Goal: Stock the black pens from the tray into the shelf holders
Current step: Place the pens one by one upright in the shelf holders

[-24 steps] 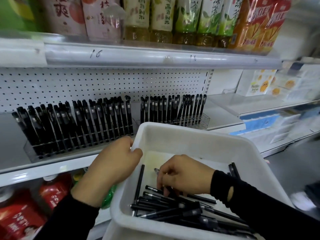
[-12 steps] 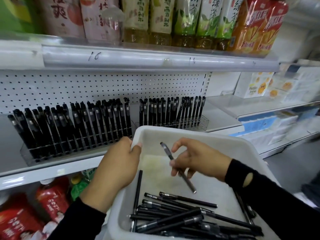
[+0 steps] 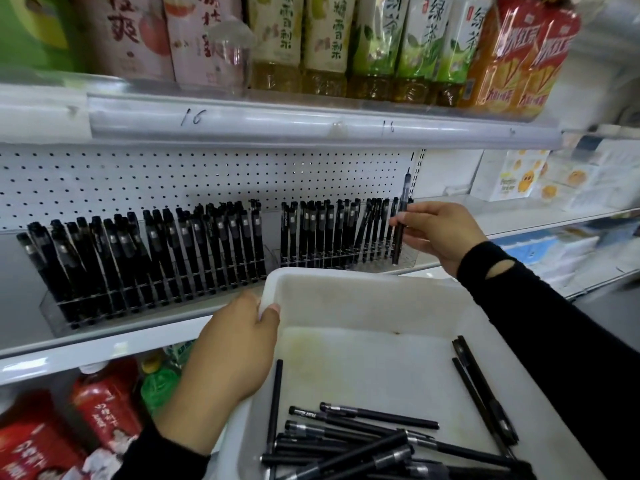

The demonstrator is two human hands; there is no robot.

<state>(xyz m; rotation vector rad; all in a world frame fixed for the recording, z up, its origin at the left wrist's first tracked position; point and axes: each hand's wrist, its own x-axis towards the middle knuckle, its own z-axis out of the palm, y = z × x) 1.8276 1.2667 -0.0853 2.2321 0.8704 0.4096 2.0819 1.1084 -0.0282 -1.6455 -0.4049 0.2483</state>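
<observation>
R hand (image 3: pixel 440 233), at abt 2 o'clock in view, pinches one black pen (image 3: pixel 404 195) betw thumb & fingertips near mid-barrel, other fingers loosely curled; L hand (image 3: pixel 235 344), abt 7 o'clock, grips the near-left corner of the white tray (image 3: pixel 346 277), thumb over the rim, fingers curled outside the wall; held pen stands near upright, long axis 12-to-6, cap end at 12, lower tip just at the right end of the right-hand clear holder (image 3: pixel 410 256), whether it's in a slot I can't tell; judged light, stiff, smooth plastic, so a two-finger pinch at mid-barrel looks enough, firm enough that it won't swivel as the tip finds a slot; loose pens (image 3: pixel 363 431) lie flat in the tray at 5 o'clock, most w/ long axis 9-to-3, a few along the side walls nearer 12-to-6; left-hand holder (image 3: pixel 52 313) at 9 o'clock looks full, its pens leaning toward 11; pegboard (image 3: pixel 207 174) behind; drink bottles (image 3: pixel 329 39) on the shelf above at 12, more bottles (image 3: pixel 104 410) below at 8.
</observation>
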